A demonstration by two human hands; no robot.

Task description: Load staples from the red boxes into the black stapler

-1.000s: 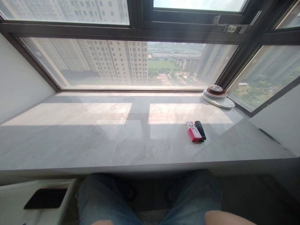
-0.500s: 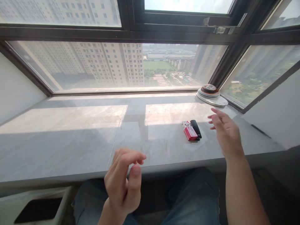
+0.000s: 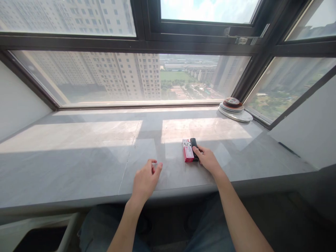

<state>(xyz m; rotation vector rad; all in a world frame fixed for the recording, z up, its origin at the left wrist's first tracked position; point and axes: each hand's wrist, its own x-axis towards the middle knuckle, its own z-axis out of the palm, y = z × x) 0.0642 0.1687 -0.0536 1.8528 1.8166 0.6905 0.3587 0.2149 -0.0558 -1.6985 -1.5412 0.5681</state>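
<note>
A black stapler (image 3: 193,142) lies on the grey stone sill, side by side with a small red and white box (image 3: 188,154). My right hand (image 3: 207,159) is closed on the stapler from the right, its thumb over the top and its other fingers partly hidden along the far side. The box touches the stapler's left side. Off to the left, my left hand (image 3: 145,180) hovers near the sill's front edge, fingers loosely curled and thumb apart, holding nothing.
A stack of plates or round discs (image 3: 232,109) stands in the sill's back right corner by the window frame (image 3: 147,45). At lower left, below sill height, is a pale bin-like container (image 3: 68,227) with a dark inside. My knees are under the sill's edge.
My right hand has come down and taken hold of the stapler. Stapler and box together now lie further left. My left hand has moved forward, lower over the sill.
</note>
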